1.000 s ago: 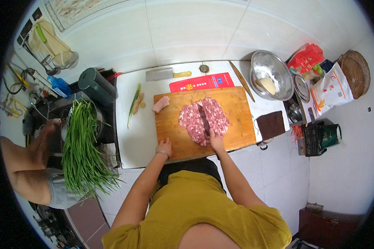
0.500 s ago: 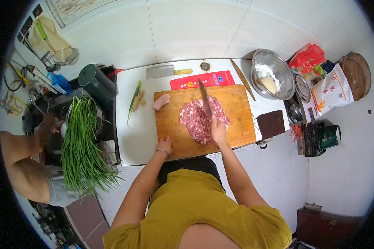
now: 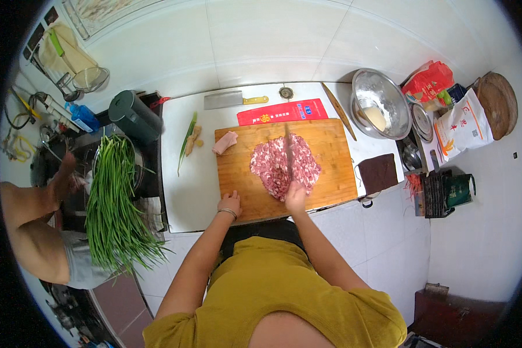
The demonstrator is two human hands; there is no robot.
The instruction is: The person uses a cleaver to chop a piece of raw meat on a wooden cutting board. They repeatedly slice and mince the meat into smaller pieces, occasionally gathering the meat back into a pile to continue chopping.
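Note:
My right hand grips a cleaver, seen nearly edge-on with its blade pointing away from me. The blade is in a flattened mound of chopped pink and white meat. Beneath the meat lies a wooden cutting board. My left hand rests on the board's near left corner, fingers apart and holding nothing. A pale pink chunk of meat sits at the board's far left corner. Left of it on the white counter are a green onion and some ginger.
A second cleaver and a red package lie beyond the board. At the right stand a steel bowl with dough and a dark cloth. Leftward, another person's arm is beside long green chives.
My right hand and the cleaver have shifted slightly left and toward me, and the blade now points straighter away. My left hand stays on the board.

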